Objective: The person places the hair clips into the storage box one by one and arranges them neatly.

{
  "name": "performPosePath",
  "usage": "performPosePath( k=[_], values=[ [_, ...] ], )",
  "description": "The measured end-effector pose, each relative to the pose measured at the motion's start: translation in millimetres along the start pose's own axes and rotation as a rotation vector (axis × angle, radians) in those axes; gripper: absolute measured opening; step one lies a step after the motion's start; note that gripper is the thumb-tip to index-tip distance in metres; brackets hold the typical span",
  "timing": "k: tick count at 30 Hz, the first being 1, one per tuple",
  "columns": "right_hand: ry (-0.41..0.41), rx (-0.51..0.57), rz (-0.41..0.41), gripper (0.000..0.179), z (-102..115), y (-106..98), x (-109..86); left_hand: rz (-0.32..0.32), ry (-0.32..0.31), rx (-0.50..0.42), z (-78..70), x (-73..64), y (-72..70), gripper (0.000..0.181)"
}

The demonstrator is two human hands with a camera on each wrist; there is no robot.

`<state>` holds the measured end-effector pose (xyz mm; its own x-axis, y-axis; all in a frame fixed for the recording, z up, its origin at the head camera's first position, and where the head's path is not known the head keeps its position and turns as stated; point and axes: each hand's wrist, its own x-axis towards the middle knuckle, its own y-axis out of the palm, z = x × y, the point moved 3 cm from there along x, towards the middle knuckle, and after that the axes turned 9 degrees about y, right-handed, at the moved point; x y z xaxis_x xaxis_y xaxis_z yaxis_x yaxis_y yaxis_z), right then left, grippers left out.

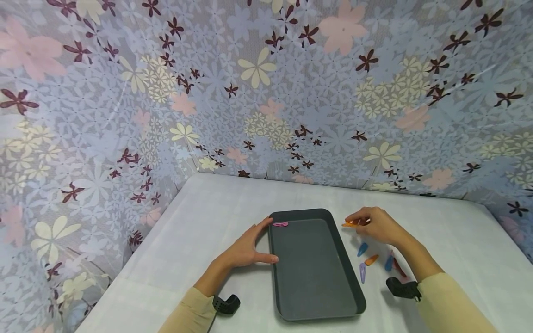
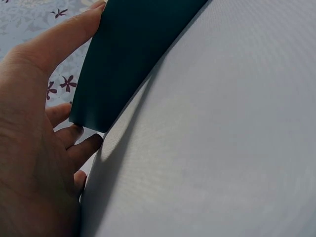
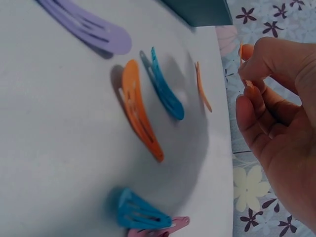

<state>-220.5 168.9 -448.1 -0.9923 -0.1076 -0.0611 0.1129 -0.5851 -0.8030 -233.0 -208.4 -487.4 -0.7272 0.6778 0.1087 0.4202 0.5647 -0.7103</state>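
Note:
A dark grey tray (image 1: 316,317) lies on the table, a pink hair clip (image 1: 280,224) in its far left corner. My left hand (image 1: 245,249) rests at the tray's left side, fingers spread, thumb over the rim. In the left wrist view the tray wall (image 2: 128,59) meets the thumb and fingertips. Right of the tray, my right hand (image 1: 376,226) pinches an orange hair clip (image 3: 242,69) between thumb and fingertips. Another orange clip (image 3: 201,89) lies close by. Nearer me are a blue clip (image 1: 362,249), an orange clip (image 1: 371,260) and a purple clip (image 1: 362,273).
Another blue clip (image 1: 389,262) overlaps a pink clip (image 3: 177,225), beside a dark red clip (image 1: 399,268) under the right forearm. A white cloth covers the table (image 1: 233,194). Flowered fabric (image 1: 266,101) hangs behind it. Black wrist devices sit at both cuffs.

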Motion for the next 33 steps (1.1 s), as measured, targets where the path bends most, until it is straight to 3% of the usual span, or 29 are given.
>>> performPosePath(
  k=[33],
  values=[
    [-0.056, 0.038, 0.073, 0.03, 42, 4, 12.6, 0.002, -0.011, -0.008, 0.0, -2.0, 0.0, 0.103]
  ],
)
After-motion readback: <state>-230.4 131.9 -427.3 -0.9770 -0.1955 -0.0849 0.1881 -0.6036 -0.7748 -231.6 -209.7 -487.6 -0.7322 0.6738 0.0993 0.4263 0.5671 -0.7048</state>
